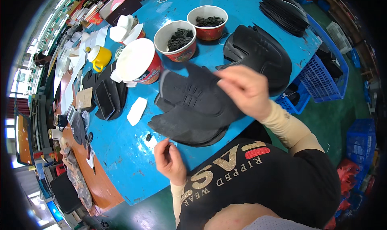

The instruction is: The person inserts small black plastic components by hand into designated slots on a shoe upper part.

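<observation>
A stack of black molded pieces, shaped like shoe uppers, lies on the blue table in front of me. The top black molded piece has a row of raised slits, and a flap of it stands up. My right hand is closed in a pinch at that flap's edge. At the table's near edge, my left hand has its fingers curled together; whatever they hold, if anything, is too small to make out. Close to it lie a small black bit and a white scrap.
Two paper tubs hold small black strips. Beside them are a lidded tub, a yellow mug and white paper. More black pieces are stacked to the right, near blue crates.
</observation>
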